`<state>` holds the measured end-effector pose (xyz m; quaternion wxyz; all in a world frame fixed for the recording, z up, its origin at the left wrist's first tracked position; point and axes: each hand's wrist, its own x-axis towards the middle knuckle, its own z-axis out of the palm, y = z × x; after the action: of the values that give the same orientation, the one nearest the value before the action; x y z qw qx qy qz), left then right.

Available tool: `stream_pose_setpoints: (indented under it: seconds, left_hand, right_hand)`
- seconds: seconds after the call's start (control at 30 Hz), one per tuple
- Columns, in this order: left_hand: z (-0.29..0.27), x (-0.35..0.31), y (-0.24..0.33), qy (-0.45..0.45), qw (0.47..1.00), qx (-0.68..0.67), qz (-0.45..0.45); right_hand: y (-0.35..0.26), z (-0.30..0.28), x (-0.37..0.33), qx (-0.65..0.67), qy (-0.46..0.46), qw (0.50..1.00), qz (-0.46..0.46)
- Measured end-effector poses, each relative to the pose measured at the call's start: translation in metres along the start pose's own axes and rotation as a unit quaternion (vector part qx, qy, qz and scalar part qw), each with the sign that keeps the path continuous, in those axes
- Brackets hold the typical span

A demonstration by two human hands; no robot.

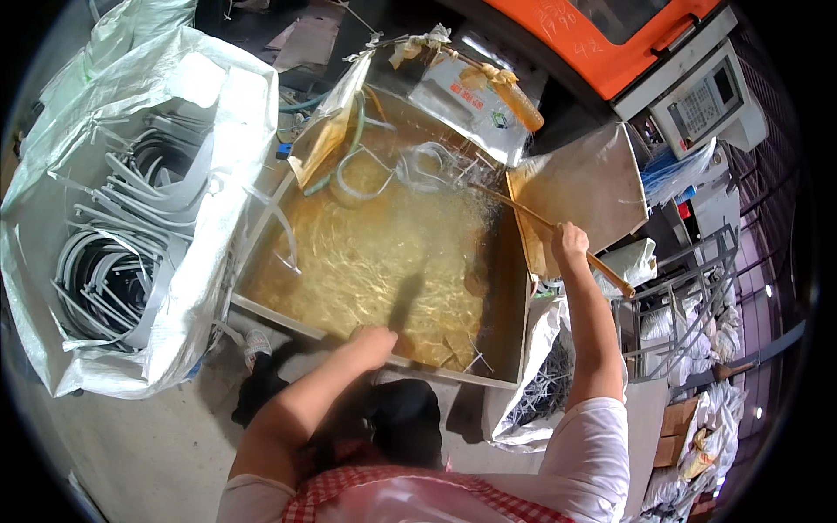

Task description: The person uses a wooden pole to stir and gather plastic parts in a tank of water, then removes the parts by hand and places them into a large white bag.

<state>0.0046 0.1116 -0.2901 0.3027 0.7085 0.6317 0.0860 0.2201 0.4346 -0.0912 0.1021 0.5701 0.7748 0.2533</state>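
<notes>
My right hand [571, 241] is closed round a long wooden stick [602, 266] on the right side. The stick's far end reaches over a wide metal tank [292, 320] of yellowish, rippling water, toward splashing at the back. Near that end, pale coiled plastic strips [425, 167] lie in the water, with a looser loop to their left. At the tank's front edge my left hand [373, 346] is curled over the rim, its fingertips partly hidden.
To the left stands a large white woven sack [196, 288] full of coiled grey strips [109, 279]. A sack of scraps [542, 383] sits at the tank's front right. Behind are an orange machine [602, 65] and a control panel [702, 100]. Sheet flaps [584, 192] border the tank.
</notes>
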Motion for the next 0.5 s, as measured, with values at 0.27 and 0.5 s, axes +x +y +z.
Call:
stream_pose_setpoints:
  seconds: [0.27,0.5]
  left_hand:
    - [-0.004,-0.001,0.003,0.004,1.0,-0.008,0.013]
    - [0.001,0.002,0.01,-0.007,1.0,-0.006,0.027]
  right_hand:
    - [0.037,-0.064,0.015,-0.093,0.028,0.983,-0.154]
    - [0.074,-0.107,-0.025,-0.108,0.009,0.984,-0.142]
